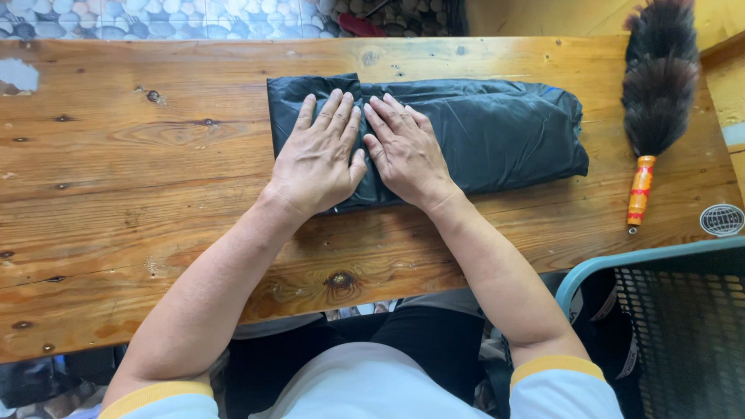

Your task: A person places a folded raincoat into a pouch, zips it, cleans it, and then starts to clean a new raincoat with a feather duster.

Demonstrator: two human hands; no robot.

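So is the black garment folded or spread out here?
Folded. The black garment lies as a compact, layered rectangle on the wooden table, with the left hand and right hand flat on it.

A knotty wooden plank table (155, 202) carried a folded black garment (497, 132), which lay flat near its far edge. A feather duster (656, 101) with an orange handle lay just right of the garment, and a round sticker (722, 219) sat right of the duster's handle.

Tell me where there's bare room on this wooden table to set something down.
The widest free patch of the table lies left of the folded black garment and the left hand. A bare strip also runs along the near edge, beside both forearms. It is crowded in the middle under the right hand, and tight at the right by the feather duster.
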